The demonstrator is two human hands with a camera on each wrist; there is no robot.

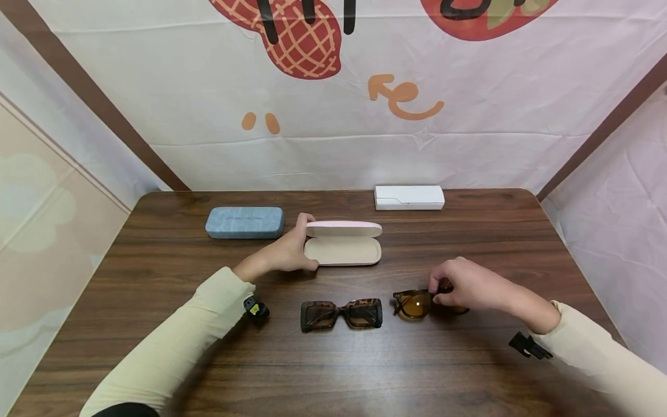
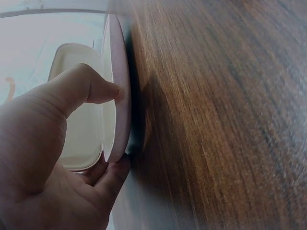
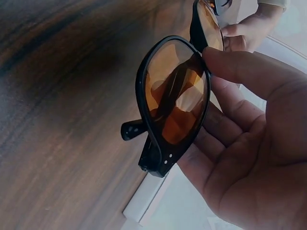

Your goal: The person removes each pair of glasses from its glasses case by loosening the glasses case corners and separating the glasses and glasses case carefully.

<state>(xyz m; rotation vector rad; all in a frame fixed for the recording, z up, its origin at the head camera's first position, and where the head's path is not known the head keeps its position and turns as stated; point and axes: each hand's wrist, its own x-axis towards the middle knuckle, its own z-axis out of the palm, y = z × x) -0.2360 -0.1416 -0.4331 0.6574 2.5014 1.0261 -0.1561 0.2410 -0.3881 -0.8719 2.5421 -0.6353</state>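
Observation:
My left hand (image 1: 285, 252) grips the left end of a pink eyeglass case (image 1: 344, 252), which stands with its lid raised and shows a bare cream lining. In the left wrist view, the thumb presses the rim of the case (image 2: 122, 96) while fingers reach around its end. Over the table's right half, my right hand (image 1: 468, 282) pinches amber-lensed sunglasses (image 1: 414, 304) at the bridge between thumb and fingers. Their dark frame and folded temples show close up in the right wrist view. Tortoiseshell rectangular sunglasses (image 1: 320, 316) lie between the hands, nearer to me than the case.
A blue eyeglass case (image 1: 245, 223) lies closed at the back left of the wooden table (image 1: 323, 376). At the back edge, right of centre, sits a white case (image 1: 409, 198). A printed cloth (image 1: 333, 156) hangs behind the table.

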